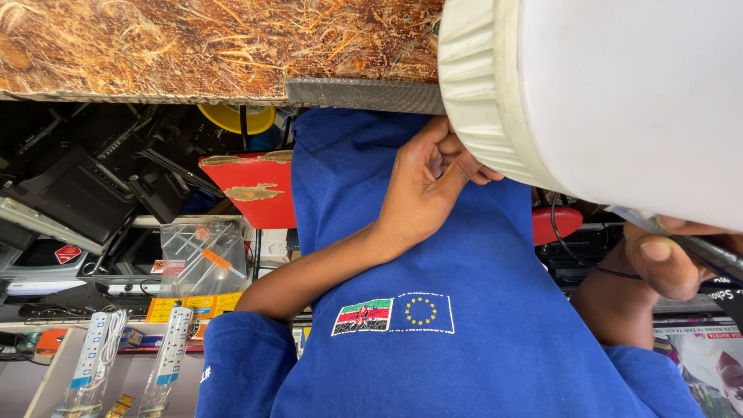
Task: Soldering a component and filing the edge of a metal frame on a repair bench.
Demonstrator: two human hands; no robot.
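Your left hand point(426, 190) grips the white lamp housing point(604, 101) rim, right hand point(665, 259) pinches a thin tool point(708, 251); work's ongoing

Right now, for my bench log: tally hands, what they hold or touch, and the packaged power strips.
Hands: 2 (left, right)
White ribbed cover: 1
Thin grey tool: 1
Packaged power strips: 2
Total: 6

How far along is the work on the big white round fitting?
Done: the white round fitting is up at the wooden bench edge, over the lap. In hand: the left hand presses curled fingers against its ribbed rim; the right hand grips a slim tool beside it. Left: unclear, since its inside is hidden.
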